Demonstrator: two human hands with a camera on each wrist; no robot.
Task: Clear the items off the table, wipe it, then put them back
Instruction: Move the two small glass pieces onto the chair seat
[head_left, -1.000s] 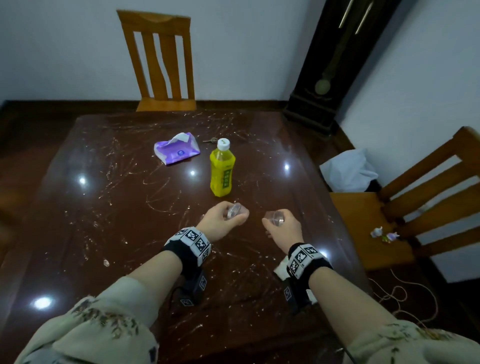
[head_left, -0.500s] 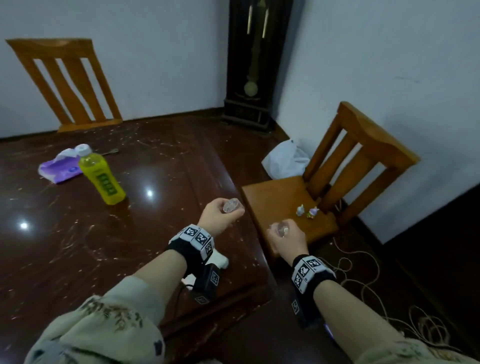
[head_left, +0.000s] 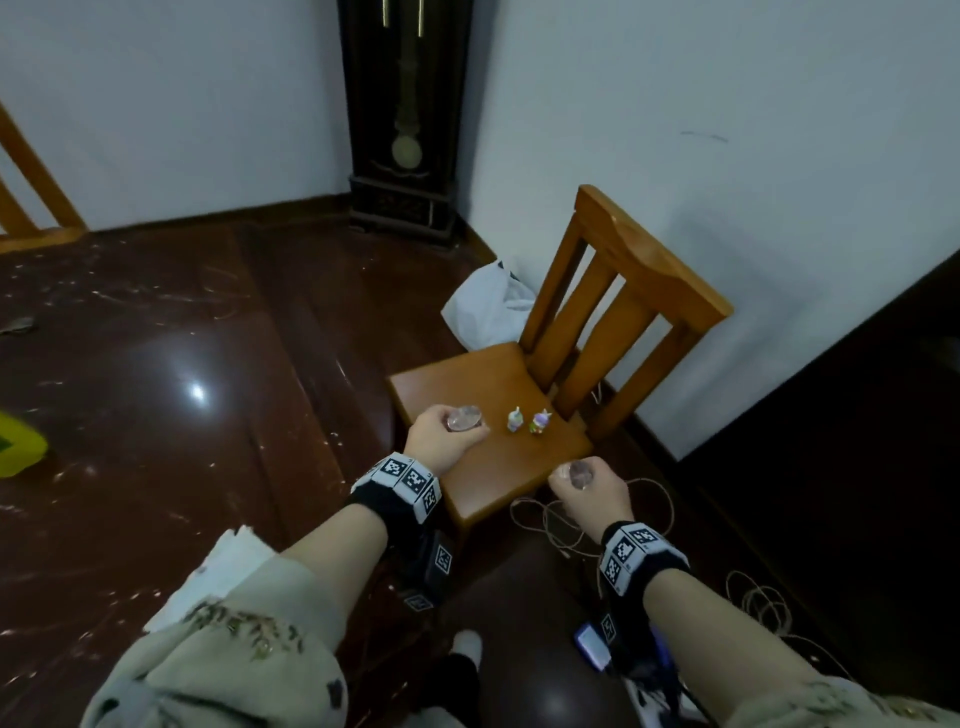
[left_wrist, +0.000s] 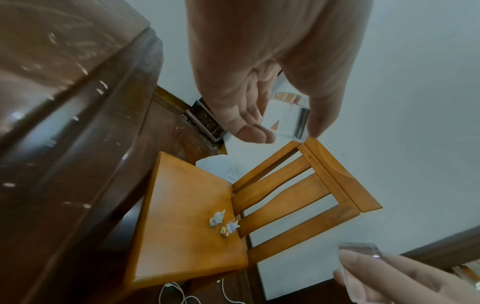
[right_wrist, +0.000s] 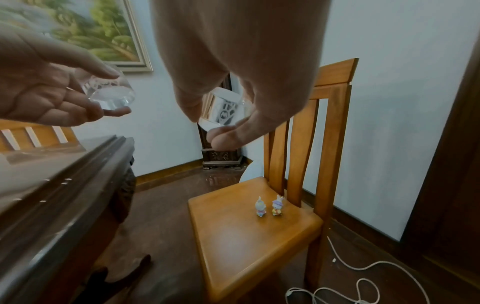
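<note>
My left hand (head_left: 441, 441) grips a small clear glass cup (head_left: 464, 417) above the seat of the wooden chair (head_left: 467, 384) beside the table. My right hand (head_left: 589, 491) grips a second small clear glass cup (head_left: 577, 474) just off the seat's front right corner. In the left wrist view the left cup (left_wrist: 287, 117) is pinched between thumb and fingers. In the right wrist view the right cup (right_wrist: 223, 111) is held the same way. Two tiny rabbit figurines (head_left: 527, 420) stand on the seat near its backrest. The dark glossy table (head_left: 156, 415) lies to the left.
A yellow bottle (head_left: 18, 447) shows at the table's left edge, and white tissue (head_left: 228, 561) lies near its front edge. A white plastic bag (head_left: 488, 306) sits behind the chair. A tall clock (head_left: 405, 119) stands in the corner. Cords (head_left: 561, 525) trail on the floor.
Both hands, each holding its cup, have moved right from over the table to the chair. The view has swung right, so the bottle and tissue pack have slid out to the left.
</note>
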